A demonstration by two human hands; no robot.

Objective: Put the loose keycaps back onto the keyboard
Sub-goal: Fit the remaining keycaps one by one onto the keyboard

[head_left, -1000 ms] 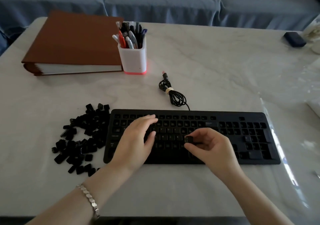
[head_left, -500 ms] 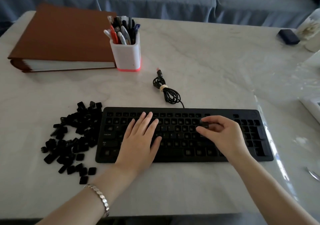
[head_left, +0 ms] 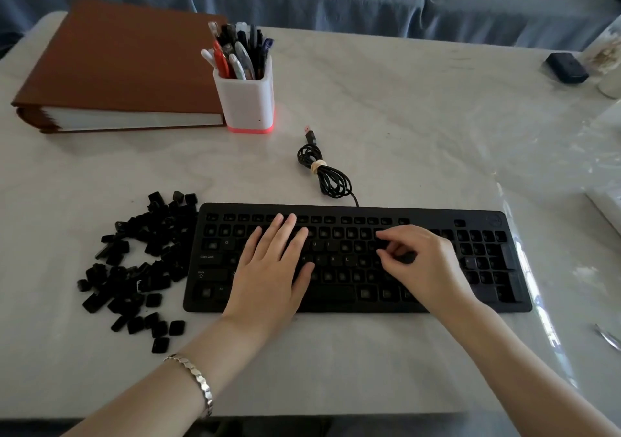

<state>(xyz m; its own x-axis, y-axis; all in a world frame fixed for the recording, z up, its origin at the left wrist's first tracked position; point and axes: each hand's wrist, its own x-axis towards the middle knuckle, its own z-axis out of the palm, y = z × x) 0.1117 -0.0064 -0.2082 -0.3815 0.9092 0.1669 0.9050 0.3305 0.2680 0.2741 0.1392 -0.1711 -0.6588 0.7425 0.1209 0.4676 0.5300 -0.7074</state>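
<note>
A black keyboard [head_left: 484, 268] lies across the table in front of me, with many bare key sockets. A heap of loose black keycaps [head_left: 134, 268] lies just left of it. My left hand [head_left: 272, 268] rests flat on the keyboard's left half with its fingers straight. My right hand [head_left: 416, 262] hovers over the right part of the letter rows. Its fingers are curled, and thumb and forefinger pinch a small black keycap [head_left: 386, 244] down against the board. That keycap is hard to tell from the keys around it.
The keyboard's coiled cable [head_left: 322, 171] lies behind it. A white pen holder [head_left: 245, 100] and a brown binder [head_left: 124, 67] stand at the back left. A small dark case [head_left: 566, 67] sits at the back right; a clear plastic sheet [head_left: 571, 201] covers the right side.
My right hand carried the keycap from the keyboard's middle up and to the right, then lowered it onto the board. My left hand stretched out flat and stayed on the left half.
</note>
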